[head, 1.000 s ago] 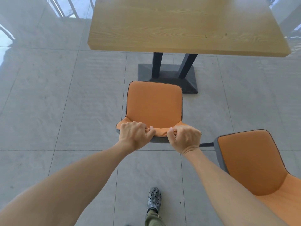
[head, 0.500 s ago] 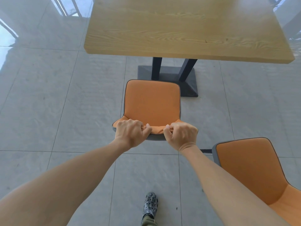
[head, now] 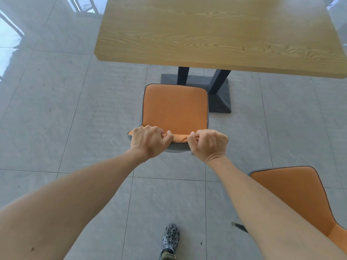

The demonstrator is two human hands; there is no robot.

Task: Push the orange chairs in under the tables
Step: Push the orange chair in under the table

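Observation:
An orange chair (head: 175,107) with a grey shell stands in front of a light wooden table (head: 216,34), its seat front close to the table's dark base (head: 218,91). My left hand (head: 149,140) grips the top of the chair's backrest on the left. My right hand (head: 209,143) grips the same backrest edge on the right. The seat lies short of the table's near edge. A second orange chair (head: 294,199) stands at the lower right, partly behind my right forearm.
Grey floor tiles (head: 56,119) spread to the left and right of the chair. My patterned shoe (head: 170,236) is on the floor below the chair. A thin dark leg (head: 239,226) of the second chair sticks out near my right forearm.
The gripped chair has moved forward toward the table, its seat front now near the table base. The table edge looms closer, and the second chair has slid lower right in view.

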